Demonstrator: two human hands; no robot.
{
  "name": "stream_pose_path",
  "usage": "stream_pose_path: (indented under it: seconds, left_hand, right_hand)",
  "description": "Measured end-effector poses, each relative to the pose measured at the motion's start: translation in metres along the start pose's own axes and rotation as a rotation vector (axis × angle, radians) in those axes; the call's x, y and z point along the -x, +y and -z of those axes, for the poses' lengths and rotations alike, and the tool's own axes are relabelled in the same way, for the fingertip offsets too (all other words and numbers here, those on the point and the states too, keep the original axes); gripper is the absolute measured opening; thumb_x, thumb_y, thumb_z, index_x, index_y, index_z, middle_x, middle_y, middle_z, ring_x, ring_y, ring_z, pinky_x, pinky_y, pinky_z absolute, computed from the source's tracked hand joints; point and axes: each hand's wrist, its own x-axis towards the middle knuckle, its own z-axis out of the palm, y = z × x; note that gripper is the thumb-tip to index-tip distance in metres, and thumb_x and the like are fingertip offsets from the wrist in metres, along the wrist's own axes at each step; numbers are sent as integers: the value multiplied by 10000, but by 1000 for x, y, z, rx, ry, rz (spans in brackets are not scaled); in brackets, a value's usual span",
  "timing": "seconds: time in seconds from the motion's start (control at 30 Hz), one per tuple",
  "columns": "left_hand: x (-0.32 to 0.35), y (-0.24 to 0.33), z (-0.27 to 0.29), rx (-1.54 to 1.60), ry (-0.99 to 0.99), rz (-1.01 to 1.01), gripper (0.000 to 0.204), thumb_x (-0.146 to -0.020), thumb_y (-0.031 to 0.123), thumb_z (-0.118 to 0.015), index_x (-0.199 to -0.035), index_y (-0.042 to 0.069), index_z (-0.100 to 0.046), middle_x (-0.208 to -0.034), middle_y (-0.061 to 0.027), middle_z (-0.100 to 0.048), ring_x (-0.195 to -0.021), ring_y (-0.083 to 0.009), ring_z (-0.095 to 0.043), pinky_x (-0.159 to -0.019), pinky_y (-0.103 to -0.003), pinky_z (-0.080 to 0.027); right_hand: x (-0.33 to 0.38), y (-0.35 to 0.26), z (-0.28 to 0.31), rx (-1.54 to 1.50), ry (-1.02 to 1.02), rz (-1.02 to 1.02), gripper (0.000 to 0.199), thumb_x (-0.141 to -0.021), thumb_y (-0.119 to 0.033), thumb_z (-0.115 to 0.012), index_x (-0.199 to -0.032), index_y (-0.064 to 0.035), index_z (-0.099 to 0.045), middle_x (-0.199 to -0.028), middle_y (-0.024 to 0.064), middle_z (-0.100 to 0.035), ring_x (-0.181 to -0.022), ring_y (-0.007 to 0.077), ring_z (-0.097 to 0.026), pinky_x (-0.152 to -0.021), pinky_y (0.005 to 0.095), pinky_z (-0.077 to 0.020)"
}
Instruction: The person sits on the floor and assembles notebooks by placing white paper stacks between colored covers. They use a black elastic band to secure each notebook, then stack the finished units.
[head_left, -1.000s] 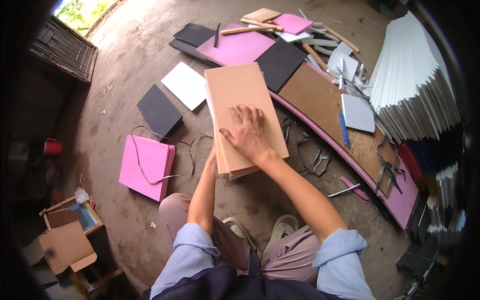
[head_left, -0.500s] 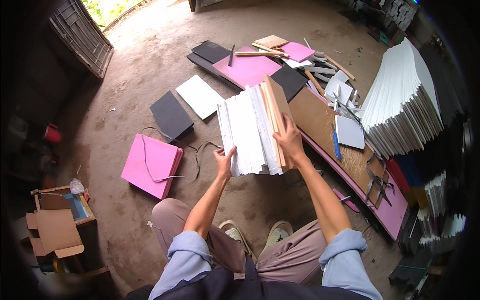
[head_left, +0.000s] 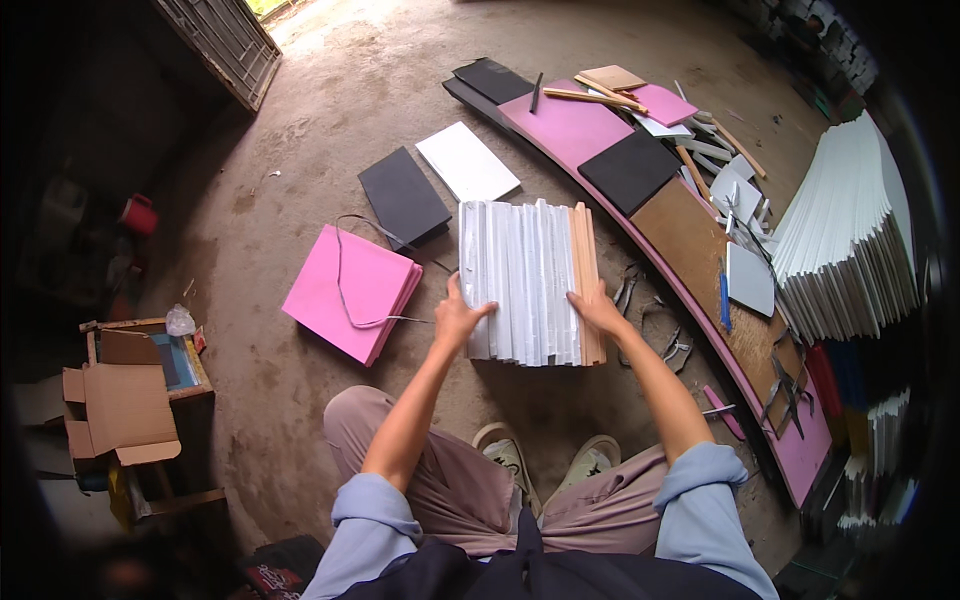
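Observation:
A thick block of white sheets [head_left: 520, 285], standing on edge side by side, is squeezed between my two hands. Several tan sheets [head_left: 587, 290] make up its right end. My left hand [head_left: 462, 315] presses the left side, thumb over the near white edges. Against the tan side lies my right hand [head_left: 597, 308], its thumb across the edges and its other fingers mostly hidden. Left of the block is a stack of pink sheets [head_left: 350, 295] with a thin dark strap [head_left: 343, 270] looped over it. Black sheets [head_left: 405, 195] and a white sheet [head_left: 468, 160] lie beyond.
On the right, a long low board [head_left: 682, 228] carries a black panel [head_left: 628, 170], a blue-handled tool [head_left: 724, 300], a white piece [head_left: 750, 278] and offcuts. A tall pile of white sheets [head_left: 840, 240] stands farther right. An open cardboard box [head_left: 130, 405] sits at the left.
The block has come down and its tan sheets, tilted outward before, now line up with the white ones. My right hand has shifted down the tan side. The whole view has swung left.

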Motion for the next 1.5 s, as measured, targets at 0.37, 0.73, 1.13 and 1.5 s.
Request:
stream_pose_path:
  seconds: [0.37,0.73,1.13,1.5]
  left_hand:
    - [-34,-6,-18,98,-203,98,1274,-402,440,-822,-1286,-25,-30,-1225,-299,-316,-1152,-355,-380,-955,-382,-347]
    - [-30,-8,-2,306,-240,-51,1166,-410,386,-837,-1215,-66,-125,-1179,-262,-358,-1136,-338,-388,-963,-373,-340]
    - [5,13,43,414,49,-241,916,-592,186,-743,-1215,-27,-105,-1139,-204,-312,-1105,-292,-379,-905,-353,-394]
    - [41,-66,5,350,-37,-390,541,-535,148,-798,-998,18,-553,-967,-124,-577,-893,-248,-551,-777,-349,-444]
  right_hand:
    - [-21,-12,-4,152,-98,-202,1198,-509,-548,-748,-1176,182,-71,-1145,338,-402,-1096,350,-446,-933,328,-352]
    - [3,-21,-2,-8,121,-93,1017,-481,-467,-789,-1116,126,-261,-1088,303,-465,-1047,350,-485,-902,339,-384]
    - [81,-83,23,-417,452,303,601,-756,-379,-604,-1107,4,-301,-1015,187,-497,-939,286,-525,-859,353,-399]
    - [76,9,-20,-52,207,392,551,-590,-256,-772,-1037,-38,-535,-1036,114,-558,-954,217,-539,-799,315,-432]
